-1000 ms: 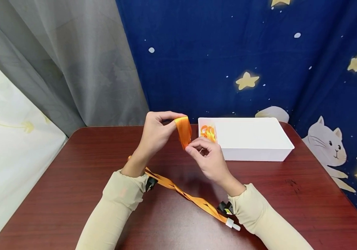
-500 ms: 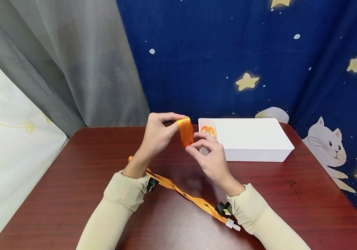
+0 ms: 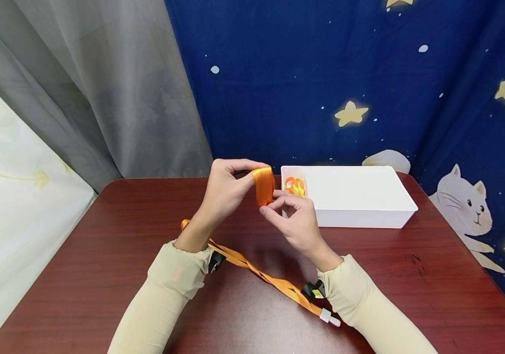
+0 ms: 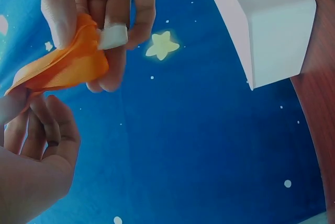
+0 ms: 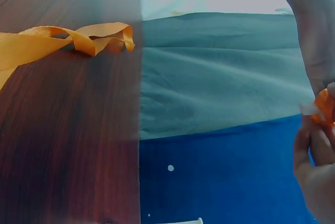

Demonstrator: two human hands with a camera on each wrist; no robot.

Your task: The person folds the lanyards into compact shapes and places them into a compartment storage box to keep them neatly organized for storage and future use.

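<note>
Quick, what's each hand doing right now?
Left hand: holding the folded orange strap by its upper end.
Right hand: pinching that strap's lower end.

Folded orange ribbon [image 3: 264,188] in left hand [image 3: 227,189]: glossy, satiny cloth. White rectangular box [image 3: 360,219] beyond right hand [image 3: 295,223]: smooth, plastic-looking. Reddish-brown table [image 3: 115,275] below both: sheeny wood grain.

A curtained space is seen around a brown wooden table [image 3: 115,236]. Behind the table, a grey curtain [image 3: 142,98] and a dark blue curtain [image 3: 274,73] are hung; on the blue one, yellow stars [image 3: 351,113] and a white cat [image 3: 462,204] are printed. The left side is covered by a white cloth [image 3: 18,216] with yellow flowers [image 3: 40,178]. Whether it is a home, office or studio cannot be told.
</note>
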